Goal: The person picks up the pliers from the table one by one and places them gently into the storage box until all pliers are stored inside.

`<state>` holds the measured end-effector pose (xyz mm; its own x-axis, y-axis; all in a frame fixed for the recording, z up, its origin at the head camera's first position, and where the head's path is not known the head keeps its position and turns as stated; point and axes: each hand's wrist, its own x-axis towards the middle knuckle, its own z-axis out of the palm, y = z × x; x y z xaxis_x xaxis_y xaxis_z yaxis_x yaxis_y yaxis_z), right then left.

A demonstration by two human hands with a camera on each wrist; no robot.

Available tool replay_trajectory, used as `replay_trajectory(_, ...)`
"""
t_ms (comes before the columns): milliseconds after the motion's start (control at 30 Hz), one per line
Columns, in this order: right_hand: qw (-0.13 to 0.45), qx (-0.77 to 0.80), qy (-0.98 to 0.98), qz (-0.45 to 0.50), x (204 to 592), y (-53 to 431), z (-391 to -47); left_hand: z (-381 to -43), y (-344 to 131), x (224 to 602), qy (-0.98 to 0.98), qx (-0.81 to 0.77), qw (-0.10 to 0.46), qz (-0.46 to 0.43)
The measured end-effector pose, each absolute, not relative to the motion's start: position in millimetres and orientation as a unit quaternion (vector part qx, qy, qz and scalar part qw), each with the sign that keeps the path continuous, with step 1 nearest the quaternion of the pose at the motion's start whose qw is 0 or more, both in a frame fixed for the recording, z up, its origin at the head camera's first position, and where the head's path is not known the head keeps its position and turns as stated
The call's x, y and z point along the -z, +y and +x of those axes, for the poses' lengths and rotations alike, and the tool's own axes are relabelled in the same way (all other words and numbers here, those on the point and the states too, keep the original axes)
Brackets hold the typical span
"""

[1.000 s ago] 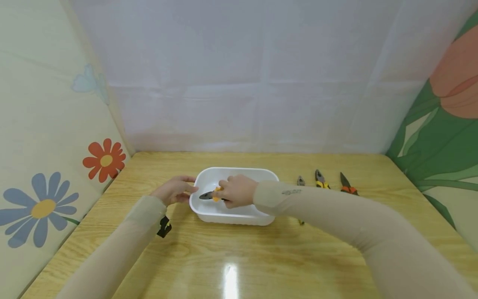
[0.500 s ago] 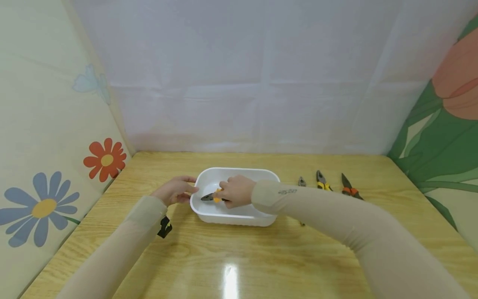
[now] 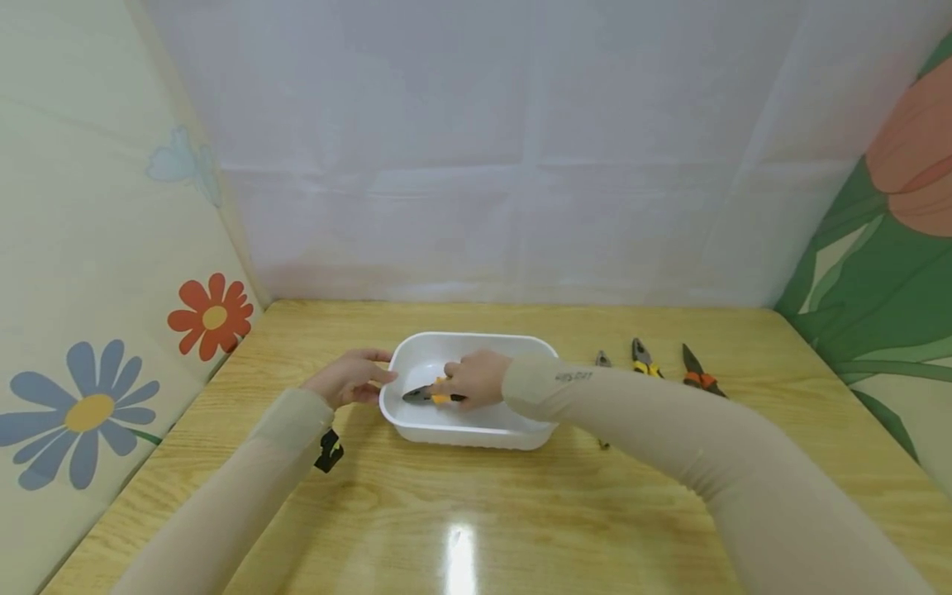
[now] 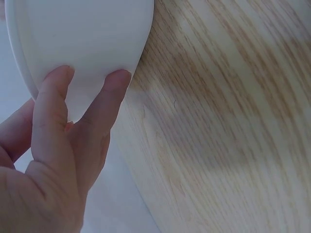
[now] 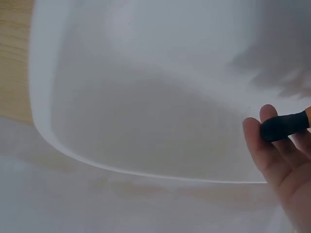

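In the head view, a white plastic basin [image 3: 468, 440] stands on the wooden table. My left hand [image 3: 349, 378] holds its left end; the left wrist view has two fingers [image 4: 51, 111] against the outer wall and another digit reaching behind the rim. Inside the basin, my right hand [image 3: 476, 378] grips a pair of pliers [image 3: 420, 395] by the yellow-orange and black handles, their dark jaws pointing left near the basin floor. The right wrist view catches one black handle end [image 5: 284, 127] among the fingers. Most of the handles are hidden by the hand.
Right of the basin lie pliers with yellow-black handles [image 3: 643, 357], an orange-handled pointed tool [image 3: 697, 372], and a smaller tool [image 3: 603, 359] partly covered by the right sleeve. A black-and-yellow object [image 3: 330, 451] shows beside the left cuff. A white cloth [image 3: 476, 165] hangs behind the table.
The right hand and pliers have shifted slightly right and lower within the basin. The left hand keeps its place at the basin's end.
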<state>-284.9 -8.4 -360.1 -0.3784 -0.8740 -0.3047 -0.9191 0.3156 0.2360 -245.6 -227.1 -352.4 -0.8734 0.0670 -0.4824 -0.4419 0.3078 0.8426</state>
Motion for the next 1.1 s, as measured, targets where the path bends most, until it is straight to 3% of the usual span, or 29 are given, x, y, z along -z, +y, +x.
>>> replay_trajectory(267,0.159,-0.174,0.838,-0.493,353,-14,-277,-245,-227,351,0.782,-0.57,0.222,-0.12)
replay_trajectory(633,0.179,-0.183,0.835,-0.488,372,-14,-285,-245,-228,353,0.78,-0.575,0.221,-0.114)
replay_trajectory(867,0.191,-0.141,0.847,-0.476,344,-8,-280,-244,-227,352,0.783,-0.57,0.22,-0.115)
replay_trajectory(1100,0.159,-0.116,0.844,-0.499,332,15,-286,-246,-226,353,0.781,-0.572,0.22,-0.118)
